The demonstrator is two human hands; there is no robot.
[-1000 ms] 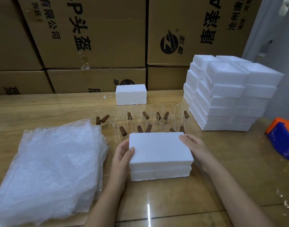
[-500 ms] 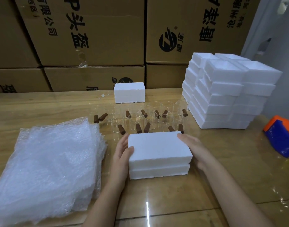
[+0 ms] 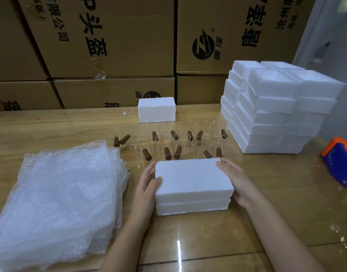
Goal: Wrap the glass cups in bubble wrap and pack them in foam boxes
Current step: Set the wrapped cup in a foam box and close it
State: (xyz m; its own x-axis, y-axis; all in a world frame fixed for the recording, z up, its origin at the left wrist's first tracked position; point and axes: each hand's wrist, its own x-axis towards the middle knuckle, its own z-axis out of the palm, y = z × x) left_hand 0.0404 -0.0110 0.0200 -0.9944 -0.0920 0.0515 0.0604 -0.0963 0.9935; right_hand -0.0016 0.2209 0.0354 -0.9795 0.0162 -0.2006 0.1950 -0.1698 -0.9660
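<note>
Foam box [image 3: 192, 179], lid on, is seen lying flat on the worktop [image 3: 267, 203] at lower centre of the frame, clasped between both hands.

Left hand [image 3: 147, 183]: fingers are laid along the left end and the thumb is hooked over the near top edge, so the box is gripped. Right hand [image 3: 235, 179]: it is pressed against the right end with fairly straight fingers reaching the far top corner; the thumb cannot be made out.

Glass cups [image 3: 180, 142]: clustered just behind the box at centre frame, unwrapped, each with a brown stub handle [image 3: 147, 154]. Bubble wrap [image 3: 60, 193]: loose sheets are piled at lower left. A second foam box [image 3: 156, 109] is set behind the cups; a stack of foam boxes [image 3: 276, 110] is at upper right.

Handling, judged:
- The box is taken to be very light and stiff but crumbly; edges appear ragged. Hold is best taken at the two short ends, the lid lifted by its rim without squeezing.
- The cups are judged thin, smooth and breakable. Each is best taken round the body, not by the handle alone, and kept from knocking its neighbours.
- The wrap is soft and limp; one sheet is best peeled off by a corner.
</note>
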